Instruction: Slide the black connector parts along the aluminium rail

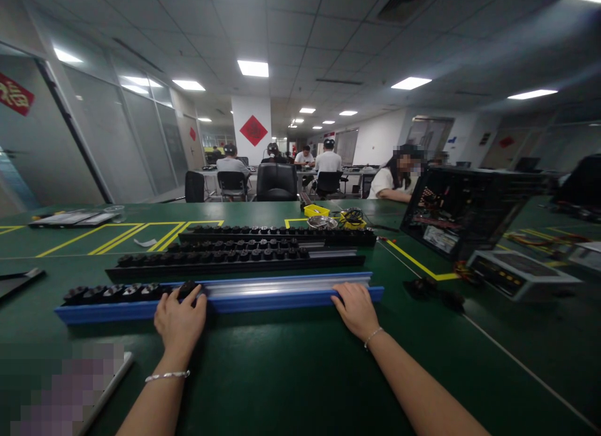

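A long blue rail [272, 301] with a silvery channel along it lies across the green table before me. Several round black parts [96, 293] sit in a row in its left portion. My left hand [181, 314] has its fingers around one more black part [188, 288] at the right end of that row. At the rail's right end, my right hand [355, 308] grips the edge, fingers over the top and thumb on the near side. Behind it lie black rails [235, 271] carrying rows of similar round black parts.
An open computer case [462, 211] and a power supply unit [521, 274] stand at the right. Yellow trays [316, 210] and a metal dish [322, 223] are at the back. A co-worker [397, 173] sits across the table. A tablet-like object [106, 386] lies front left.
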Motion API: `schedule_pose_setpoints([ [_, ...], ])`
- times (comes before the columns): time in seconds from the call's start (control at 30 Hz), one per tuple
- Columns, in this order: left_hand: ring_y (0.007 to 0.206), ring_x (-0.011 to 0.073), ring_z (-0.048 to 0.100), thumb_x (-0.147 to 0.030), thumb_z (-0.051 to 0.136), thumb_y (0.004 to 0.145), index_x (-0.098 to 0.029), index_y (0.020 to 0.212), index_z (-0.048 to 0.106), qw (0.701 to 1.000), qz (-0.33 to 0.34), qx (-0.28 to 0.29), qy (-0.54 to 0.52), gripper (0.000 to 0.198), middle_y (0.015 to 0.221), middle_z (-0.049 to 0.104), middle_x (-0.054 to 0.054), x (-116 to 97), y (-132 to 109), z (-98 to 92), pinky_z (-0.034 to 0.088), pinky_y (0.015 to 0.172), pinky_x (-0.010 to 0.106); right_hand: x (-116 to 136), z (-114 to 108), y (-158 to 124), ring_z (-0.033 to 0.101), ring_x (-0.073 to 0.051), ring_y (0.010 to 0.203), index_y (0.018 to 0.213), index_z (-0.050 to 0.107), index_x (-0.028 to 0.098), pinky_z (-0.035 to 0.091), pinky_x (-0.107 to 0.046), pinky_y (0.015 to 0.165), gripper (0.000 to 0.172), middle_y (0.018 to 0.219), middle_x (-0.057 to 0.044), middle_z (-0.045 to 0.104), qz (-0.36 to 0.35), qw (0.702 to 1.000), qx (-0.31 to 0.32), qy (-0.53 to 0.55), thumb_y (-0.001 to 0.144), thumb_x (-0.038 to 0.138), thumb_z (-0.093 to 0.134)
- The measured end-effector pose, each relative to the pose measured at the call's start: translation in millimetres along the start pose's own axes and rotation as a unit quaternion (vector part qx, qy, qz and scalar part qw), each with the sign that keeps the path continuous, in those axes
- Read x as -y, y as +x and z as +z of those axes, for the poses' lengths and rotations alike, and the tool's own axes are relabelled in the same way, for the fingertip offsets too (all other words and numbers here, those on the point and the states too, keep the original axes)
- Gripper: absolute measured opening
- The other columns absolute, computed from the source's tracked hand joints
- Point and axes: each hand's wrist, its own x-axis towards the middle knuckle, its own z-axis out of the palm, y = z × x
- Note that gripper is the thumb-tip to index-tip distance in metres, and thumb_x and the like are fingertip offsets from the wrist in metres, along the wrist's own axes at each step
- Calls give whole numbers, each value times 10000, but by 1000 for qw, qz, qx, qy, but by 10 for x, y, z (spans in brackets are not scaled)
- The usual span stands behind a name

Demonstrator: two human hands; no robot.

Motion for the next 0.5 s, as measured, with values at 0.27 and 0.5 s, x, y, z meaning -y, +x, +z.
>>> schedule_pose_setpoints([
  [0.27, 1207, 295, 372, -411, 331, 812, -205, 1096, 620, 1000, 23, 0, 16, 454, 1251, 443, 136, -80, -20, -69, 291, 997, 416, -19, 34, 0, 486, -197, 915, 982, 569, 207, 307, -338, 843, 259, 952, -50, 598, -7, 1000, -12, -2, 871, 344, 380],
  [0.5, 1214, 313, 364, -435, 338, 813, -225, 1102, 616, 1000, 9, 11, 10, 453, 1242, 444, 135, -91, -15, -90, 302, 987, 436, -23, 48, 0, 490, -188, 910, 979, 567, 218, 305, -337, 843, 259, 942, -45, 598, -9, 1000, -18, 2, 874, 343, 366],
])
